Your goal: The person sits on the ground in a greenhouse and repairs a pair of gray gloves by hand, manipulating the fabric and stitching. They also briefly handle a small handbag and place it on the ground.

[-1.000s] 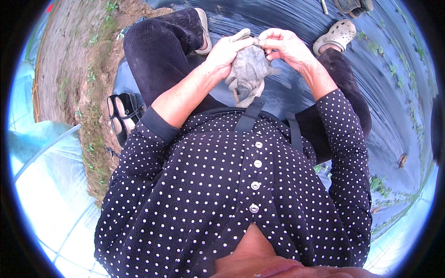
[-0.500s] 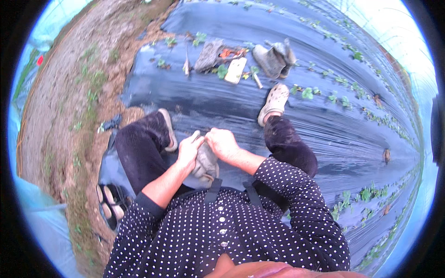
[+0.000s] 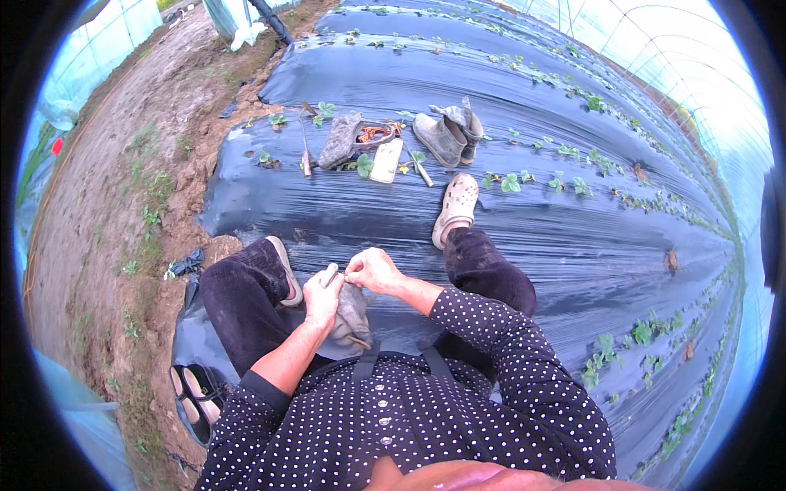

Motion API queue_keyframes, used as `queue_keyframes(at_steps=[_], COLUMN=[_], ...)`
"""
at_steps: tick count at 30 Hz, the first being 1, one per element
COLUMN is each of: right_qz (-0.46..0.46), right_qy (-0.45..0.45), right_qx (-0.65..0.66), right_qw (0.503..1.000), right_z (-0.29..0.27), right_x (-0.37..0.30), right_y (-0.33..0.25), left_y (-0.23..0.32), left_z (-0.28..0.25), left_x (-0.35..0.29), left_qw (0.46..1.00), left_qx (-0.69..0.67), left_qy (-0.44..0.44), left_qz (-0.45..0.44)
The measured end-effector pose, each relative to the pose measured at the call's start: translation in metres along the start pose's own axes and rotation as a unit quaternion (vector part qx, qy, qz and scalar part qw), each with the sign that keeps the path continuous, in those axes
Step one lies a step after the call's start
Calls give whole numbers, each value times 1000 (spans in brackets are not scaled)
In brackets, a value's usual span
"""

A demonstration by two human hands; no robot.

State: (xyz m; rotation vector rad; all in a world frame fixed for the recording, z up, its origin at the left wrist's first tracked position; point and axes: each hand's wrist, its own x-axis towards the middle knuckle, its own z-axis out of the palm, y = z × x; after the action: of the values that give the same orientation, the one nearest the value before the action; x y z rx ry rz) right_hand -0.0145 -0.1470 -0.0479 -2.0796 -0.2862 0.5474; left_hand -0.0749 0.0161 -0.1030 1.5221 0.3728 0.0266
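Observation:
In front of my waist, both hands work at a limp grey cloth piece (image 3: 352, 315); its exact kind is unclear. My left hand (image 3: 321, 299) is closed on its upper left side, with a small pale tip sticking up near the thumb. My right hand (image 3: 372, 270) is closed in a pinch at the top edge, close to the left fingertips. Most of the cloth hangs below the hands, between my knees. My fingers hide how the upper end is folded.
Black plastic film (image 3: 360, 209) with rows of small green plants covers the bed. Beyond my clog (image 3: 455, 204) stand grey boots (image 3: 446, 137), beside a white phone-like slab (image 3: 386, 160) and a fuzzy grey bag (image 3: 342, 141). Dark shoes (image 3: 196, 397) lie at left by the dirt path (image 3: 98, 237).
The view has tilted up and shifted, showing more of the far rows. My hands are still together on the grey cloth, with the right fingers now pinching near the left fingertips.

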Motion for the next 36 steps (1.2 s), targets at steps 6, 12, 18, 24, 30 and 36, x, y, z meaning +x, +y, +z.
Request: queue_keyframes(at_steps=[6,12,18,24,30,36], right_qz=[-34,-13,2,8,7,20], right_qy=[1,11,14,14,20,-39], right_qx=[23,54,84,79,38,147], right_qw=[999,998,996,997,999,988], right_z=[4,7,6,8,6,-1], right_x=[7,11,9,7,4,3], right_y=[6,9,6,5,1,2], left_y=[10,24,25,24,26,28], left_z=[-1,1,-4,-3,-5,-10], left_x=[-5,-10,-8,-11,-14,-10], left_qw=[998,999,997,995,999,999], left_qx=[18,7,73,76,26,-13], left_qy=[9,-14,-31,-25,-32,-43], left_qz=[53,32,8,67,32,-11])
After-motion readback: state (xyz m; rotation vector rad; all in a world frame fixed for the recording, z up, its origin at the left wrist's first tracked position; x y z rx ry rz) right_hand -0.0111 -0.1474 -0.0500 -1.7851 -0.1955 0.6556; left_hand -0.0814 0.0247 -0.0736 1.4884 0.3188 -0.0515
